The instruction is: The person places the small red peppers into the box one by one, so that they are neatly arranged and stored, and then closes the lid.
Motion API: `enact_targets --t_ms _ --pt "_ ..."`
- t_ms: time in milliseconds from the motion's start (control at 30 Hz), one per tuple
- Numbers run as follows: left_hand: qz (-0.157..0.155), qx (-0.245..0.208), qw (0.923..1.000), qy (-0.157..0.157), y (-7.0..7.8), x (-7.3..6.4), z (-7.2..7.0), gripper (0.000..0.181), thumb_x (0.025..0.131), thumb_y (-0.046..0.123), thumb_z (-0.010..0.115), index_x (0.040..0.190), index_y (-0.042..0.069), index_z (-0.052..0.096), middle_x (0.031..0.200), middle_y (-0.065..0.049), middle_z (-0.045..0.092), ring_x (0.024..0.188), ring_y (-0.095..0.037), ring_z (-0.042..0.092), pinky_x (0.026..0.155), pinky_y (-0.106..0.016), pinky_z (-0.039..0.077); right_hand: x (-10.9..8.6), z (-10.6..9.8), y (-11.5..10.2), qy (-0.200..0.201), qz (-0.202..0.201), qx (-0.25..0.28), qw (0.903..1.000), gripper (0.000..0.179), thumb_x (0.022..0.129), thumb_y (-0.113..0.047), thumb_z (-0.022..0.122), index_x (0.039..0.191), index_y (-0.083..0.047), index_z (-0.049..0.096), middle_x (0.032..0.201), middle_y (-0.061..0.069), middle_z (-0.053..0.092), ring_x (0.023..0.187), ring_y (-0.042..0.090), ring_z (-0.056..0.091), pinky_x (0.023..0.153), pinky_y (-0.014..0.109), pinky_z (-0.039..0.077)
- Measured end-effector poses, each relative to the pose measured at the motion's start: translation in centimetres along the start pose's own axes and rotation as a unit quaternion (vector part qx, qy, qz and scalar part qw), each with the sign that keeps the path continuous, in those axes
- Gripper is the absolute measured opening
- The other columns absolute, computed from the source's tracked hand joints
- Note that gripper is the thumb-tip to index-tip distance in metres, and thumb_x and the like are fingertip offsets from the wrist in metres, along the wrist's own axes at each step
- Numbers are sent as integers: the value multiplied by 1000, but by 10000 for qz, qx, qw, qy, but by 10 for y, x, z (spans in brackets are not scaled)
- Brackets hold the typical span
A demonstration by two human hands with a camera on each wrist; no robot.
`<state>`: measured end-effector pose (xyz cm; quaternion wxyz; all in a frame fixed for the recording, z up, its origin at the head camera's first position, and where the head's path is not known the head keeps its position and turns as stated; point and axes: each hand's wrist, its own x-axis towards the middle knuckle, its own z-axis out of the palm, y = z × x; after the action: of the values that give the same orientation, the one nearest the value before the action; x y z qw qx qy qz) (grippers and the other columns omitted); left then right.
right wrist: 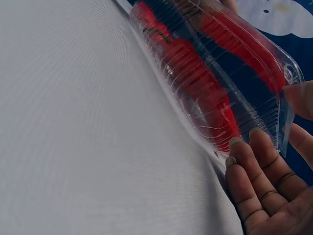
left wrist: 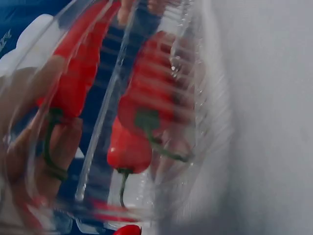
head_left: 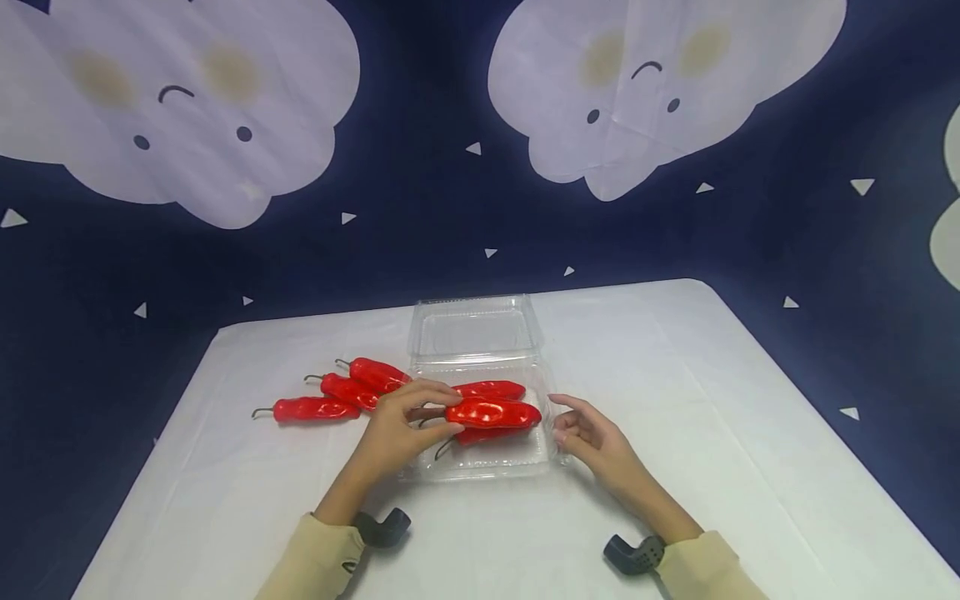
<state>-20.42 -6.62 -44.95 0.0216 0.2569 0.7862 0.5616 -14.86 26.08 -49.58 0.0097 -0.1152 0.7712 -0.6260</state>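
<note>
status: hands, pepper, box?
Left hand pinches a pepper over the open clear box. Right hand open, fingertips at box's right wall. Two peppers inside, three on table. Nothing blocking.

Glossy red peppers, clear plastic box

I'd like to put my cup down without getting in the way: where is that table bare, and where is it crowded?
Bare cloth lies right of the clear box, out to the table edge, and in front, between the sleeves. It's crowded at the middle: the left hand holds a red pepper over the box, the right hand touches its side, and three loose peppers lie left of it.
</note>
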Motion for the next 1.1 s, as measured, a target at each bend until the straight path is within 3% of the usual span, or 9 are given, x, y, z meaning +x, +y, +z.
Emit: enact_targets --t_ms 200,367,467,733,1100 --pt "290 617 9975 -197 7 0 9 34 81 19 89 113 26 77 117 14 68 113 -11 64 88 -29 58 0 -1 1 -34 -184 -18 9998 54 99 -8 67 149 -3 47 110 22 62 90 22 66 79 24 58" --pt "366 1029 9929 -472 9 -2 9 36 79 21 91 111 27 77 111 20 69 106 -5 66 87 -33 59 1 -1 1 -54 -258 -38 9996 52 100 -8 66 148 -4 48 108 20 63 89 22 66 77 25 58" --pt "393 1110 9907 -677 10 -3 8 35 79 24 91 111 26 77 109 19 69 103 -5 66 88 -35 60 1 0 0 -65 -273 -56 9996 52 100 -7 65 149 -4 47 108 20 63 89 25 66 77 25 58" --pt "680 1631 9785 -1065 9 -5 11 34 78 27 91 110 22 78 106 19 70 99 -4 63 90 -26 57 3 0 0 -77 -219 40 9997 53 99 -7 66 149 -5 48 109 21 62 91 25 68 81 28 59" --pt "159 2387 9594 -1498 13 -2 13 34 79 33 91 108 23 78 105 14 72 96 -5 62 88 -24 56 3 0 1 -117 -252 71 9996 53 100 -8 65 150 -2 46 110 22 62 92 24 68 81 27 59"
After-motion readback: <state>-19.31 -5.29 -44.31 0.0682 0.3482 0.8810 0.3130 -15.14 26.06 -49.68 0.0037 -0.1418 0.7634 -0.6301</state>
